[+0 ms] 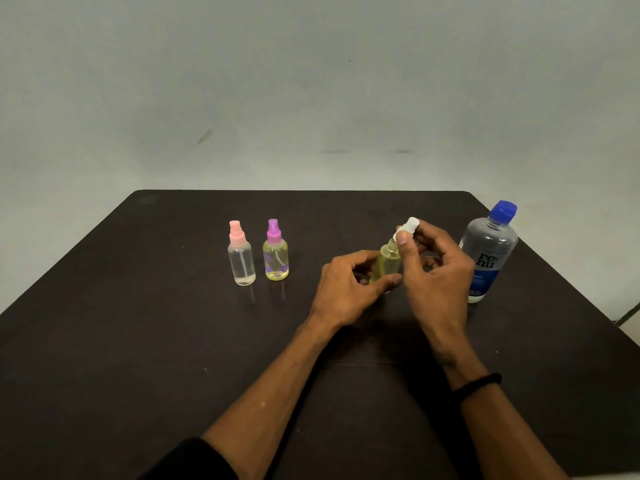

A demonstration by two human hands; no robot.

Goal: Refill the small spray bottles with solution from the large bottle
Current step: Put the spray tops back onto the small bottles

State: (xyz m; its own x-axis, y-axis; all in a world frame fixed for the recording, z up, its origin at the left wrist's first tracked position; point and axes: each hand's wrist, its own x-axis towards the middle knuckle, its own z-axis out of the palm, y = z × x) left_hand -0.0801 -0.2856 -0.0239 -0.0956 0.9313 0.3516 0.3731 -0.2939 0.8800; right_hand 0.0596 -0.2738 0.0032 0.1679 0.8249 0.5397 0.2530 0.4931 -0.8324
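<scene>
We see a dark brown table point(138, 341) with a grey wall point(311, 81) behind it. We use the big see-through bottle with the blue cap and blue label point(488, 258) as our marker. It stands up straight near the right edge of the table.

Just left of the big bottle are our two hands. Our left hand point(349, 285) curls its fingers and thumb around a small yellow-green see-through bottle point(388, 263). The little bottle sits inside that hand, leaning a bit, and we can see only its top half and its neck. We cannot tell if its bottom touches the table.

Our right hand point(433, 268) is between the little bottle and the big bottle. Its thumb and fingers pinch a small white spray top point(408, 226). The white top is right above the neck of the little bottle, tipped to one side. We cannot tell if it is on the neck or just off it. A thin black band point(478, 386) goes around the right wrist.

Far to the left of the big bottle, well apart from the hands, two more little bottles stand side by side. One is a clear bottle with a pink spray top point(241, 258). Next to it, closer to the big bottle, is a yellow bottle with a purple spray top point(276, 254) and little purple flowers near the bottom.
</scene>
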